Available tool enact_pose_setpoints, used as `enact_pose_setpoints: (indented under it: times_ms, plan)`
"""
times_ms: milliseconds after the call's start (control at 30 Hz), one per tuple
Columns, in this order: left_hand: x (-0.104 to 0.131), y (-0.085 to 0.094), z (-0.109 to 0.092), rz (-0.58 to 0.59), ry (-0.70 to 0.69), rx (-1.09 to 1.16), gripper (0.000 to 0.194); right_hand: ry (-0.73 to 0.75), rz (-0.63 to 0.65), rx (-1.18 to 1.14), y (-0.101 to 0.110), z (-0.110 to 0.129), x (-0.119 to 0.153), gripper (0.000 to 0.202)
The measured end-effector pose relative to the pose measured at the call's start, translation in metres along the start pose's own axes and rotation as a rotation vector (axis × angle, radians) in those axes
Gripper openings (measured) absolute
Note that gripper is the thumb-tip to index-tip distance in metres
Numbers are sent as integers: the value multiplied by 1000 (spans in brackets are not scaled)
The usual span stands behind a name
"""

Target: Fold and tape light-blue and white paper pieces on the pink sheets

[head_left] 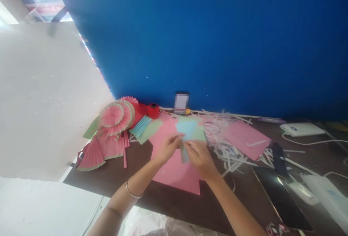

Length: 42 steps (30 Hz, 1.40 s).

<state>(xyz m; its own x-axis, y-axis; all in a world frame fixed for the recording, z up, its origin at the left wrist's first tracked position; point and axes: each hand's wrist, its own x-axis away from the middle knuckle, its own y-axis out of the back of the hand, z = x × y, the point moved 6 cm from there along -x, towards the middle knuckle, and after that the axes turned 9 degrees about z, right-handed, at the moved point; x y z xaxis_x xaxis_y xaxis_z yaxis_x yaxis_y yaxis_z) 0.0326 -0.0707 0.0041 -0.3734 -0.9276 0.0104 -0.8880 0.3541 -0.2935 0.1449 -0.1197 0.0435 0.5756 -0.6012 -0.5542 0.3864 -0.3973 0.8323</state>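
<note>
My left hand (169, 148) and my right hand (200, 156) meet over the desk, each with its fingertips pinched on a light blue sheet of paper (189, 130). A narrow grey-green part (184, 154) shows below the fingertips; whether it belongs to the same sheet I cannot tell. Pale green paper (199, 134) shows around the blue sheet. Beneath my hands, pink paper (178, 174) lies on the dark desk. A pleated blue strip (141, 126) rests to the left of my left hand.
Pleated pink paper fans (112, 116) are piled at the left beside a red tape dispenser (153, 110). White paper strips (231, 156) and a pink sheet (247, 138) lie at the right. Farther right are a tablet (282, 199) and a white device (302, 129) with a cable. A blue panel (212, 40) stands behind.
</note>
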Motion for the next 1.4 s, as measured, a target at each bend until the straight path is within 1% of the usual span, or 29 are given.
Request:
enact_pose_setpoints:
  times_ms: [100, 267, 333, 433, 533, 700, 933, 1100, 1200, 1333, 1400]
  plan:
    - [-3, 5, 8, -37, 21, 82, 32, 15, 13, 32, -5, 1, 5, 36]
    - [-5, 10, 16, -68, 42, 136, 33, 62, -69, 109, -3, 6, 10, 47]
    - [-5, 12, 18, -79, 48, 150, 34, 96, -99, 127, 1, 10, 10, 47]
    - [-5, 15, 19, -112, 51, 149, 34, 133, -97, 168, 5, 16, 8, 38]
    - [-6, 18, 20, -141, 35, 140, 33, 136, -72, 214, 6, 19, 6, 31]
    - [-9, 23, 20, -172, 1, 149, 34, 161, -72, 243, 6, 22, 6, 29]
    - [-11, 30, 20, -216, 11, 144, 33, 205, -115, 159, 7, 26, 5, 28]
    - [-11, 32, 16, -241, 20, 141, 33, 213, -107, 182, 9, 28, 5, 30]
    - [-11, 32, 13, -235, 5, 161, 35, 217, -108, 196, 9, 28, 6, 32]
    - [-13, 36, 10, -256, -34, 202, 32, 211, -84, 156, 4, 25, 10, 38]
    - [-16, 36, 10, -245, -36, 248, 31, 210, -67, 144, 0, 23, 13, 40]
